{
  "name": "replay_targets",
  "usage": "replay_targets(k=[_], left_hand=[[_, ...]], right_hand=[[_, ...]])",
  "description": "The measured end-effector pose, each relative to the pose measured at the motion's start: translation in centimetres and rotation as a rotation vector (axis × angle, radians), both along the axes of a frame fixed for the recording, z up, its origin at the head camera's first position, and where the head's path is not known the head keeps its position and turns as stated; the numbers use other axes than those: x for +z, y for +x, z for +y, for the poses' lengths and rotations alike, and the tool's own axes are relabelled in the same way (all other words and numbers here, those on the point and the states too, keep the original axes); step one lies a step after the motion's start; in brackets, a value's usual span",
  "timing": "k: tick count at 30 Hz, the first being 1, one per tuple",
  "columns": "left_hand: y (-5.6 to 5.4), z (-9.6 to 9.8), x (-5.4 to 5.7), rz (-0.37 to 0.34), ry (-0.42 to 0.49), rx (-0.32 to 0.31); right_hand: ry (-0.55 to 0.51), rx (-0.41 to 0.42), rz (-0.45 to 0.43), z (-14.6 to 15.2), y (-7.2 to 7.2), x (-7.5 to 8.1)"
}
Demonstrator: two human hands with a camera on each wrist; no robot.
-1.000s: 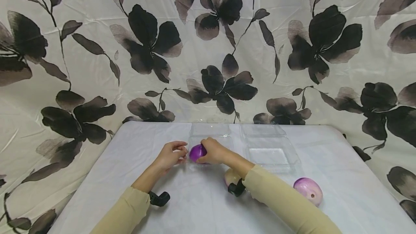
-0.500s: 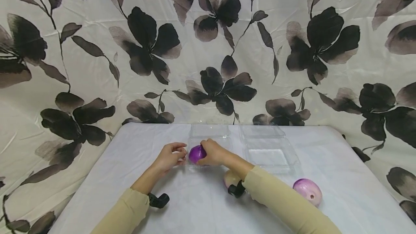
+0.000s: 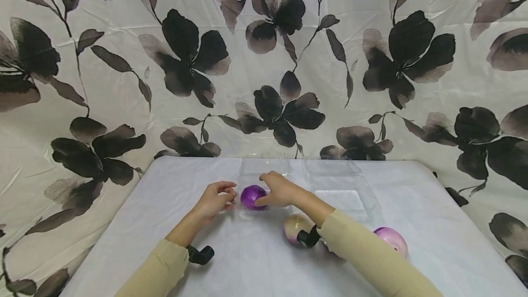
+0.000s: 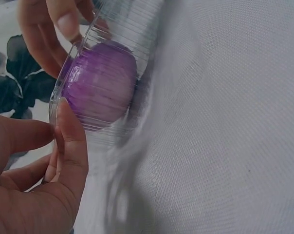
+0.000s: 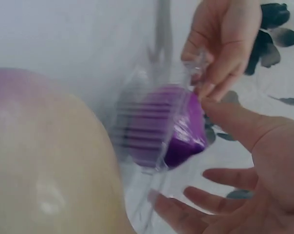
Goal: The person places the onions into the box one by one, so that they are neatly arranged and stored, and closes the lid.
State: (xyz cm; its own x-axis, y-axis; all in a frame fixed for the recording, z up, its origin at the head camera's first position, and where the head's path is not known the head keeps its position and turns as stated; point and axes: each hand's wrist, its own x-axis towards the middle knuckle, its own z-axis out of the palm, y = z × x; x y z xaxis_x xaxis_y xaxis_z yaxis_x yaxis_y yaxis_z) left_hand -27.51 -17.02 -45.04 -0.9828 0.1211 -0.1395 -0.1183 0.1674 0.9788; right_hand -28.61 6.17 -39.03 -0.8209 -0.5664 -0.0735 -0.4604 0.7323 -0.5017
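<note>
A shiny purple onion [image 3: 252,197], which looks like a toy, sits inside the left clear plastic container [image 4: 122,29]. My left hand [image 3: 216,200] pinches that container's rim between thumb and fingers, plain in the left wrist view [image 4: 37,165]. On the onion's right side is my right hand [image 3: 280,190], its fingers spread and apart from the onion. The right thumb [image 5: 234,122] is close to the onion's top; whether it touches I cannot tell. A cream and purple round vegetable [image 3: 294,228] lies below my right wrist, partly hidden by the black wrist camera.
A second clear container [image 3: 342,198] with its lid raised stands to the right. A pink-purple round vegetable [image 3: 392,238] lies at the right, partly behind my right sleeve. The white-covered table [image 3: 165,187] ends at a floral curtain [image 3: 272,58].
The right hand has loosened its grip on the purple onion and drawn slightly right, fingers spreading. The onion stays in the container. My left hand keeps its place at the rim.
</note>
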Motion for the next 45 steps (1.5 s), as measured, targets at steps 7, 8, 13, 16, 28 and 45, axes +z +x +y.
replay_targets(k=[7,8,13,16,28,45], left_hand=[[0.2,0.0,0.2,0.003,-0.005,-0.003],[0.1,0.0,0.2,0.005,-0.006,-0.003],[0.1,0.0,0.2,0.008,-0.004,0.0],[0.1,0.0,0.2,0.005,-0.003,0.004],[0.1,0.0,0.2,0.003,-0.009,0.0],[0.2,-0.2,0.2,-0.002,-0.011,0.008]], right_hand=[[-0.039,0.029,0.024,1.7,0.8,1.3],[-0.046,0.029,0.032,1.9,0.9,1.5],[-0.068,0.036,0.077,3.0,1.6,2.0],[-0.078,0.043,0.098,3.7,2.0,2.1],[-0.079,0.032,0.128,6.5,4.1,2.5],[-0.153,0.015,0.09,9.4,6.3,1.6]])
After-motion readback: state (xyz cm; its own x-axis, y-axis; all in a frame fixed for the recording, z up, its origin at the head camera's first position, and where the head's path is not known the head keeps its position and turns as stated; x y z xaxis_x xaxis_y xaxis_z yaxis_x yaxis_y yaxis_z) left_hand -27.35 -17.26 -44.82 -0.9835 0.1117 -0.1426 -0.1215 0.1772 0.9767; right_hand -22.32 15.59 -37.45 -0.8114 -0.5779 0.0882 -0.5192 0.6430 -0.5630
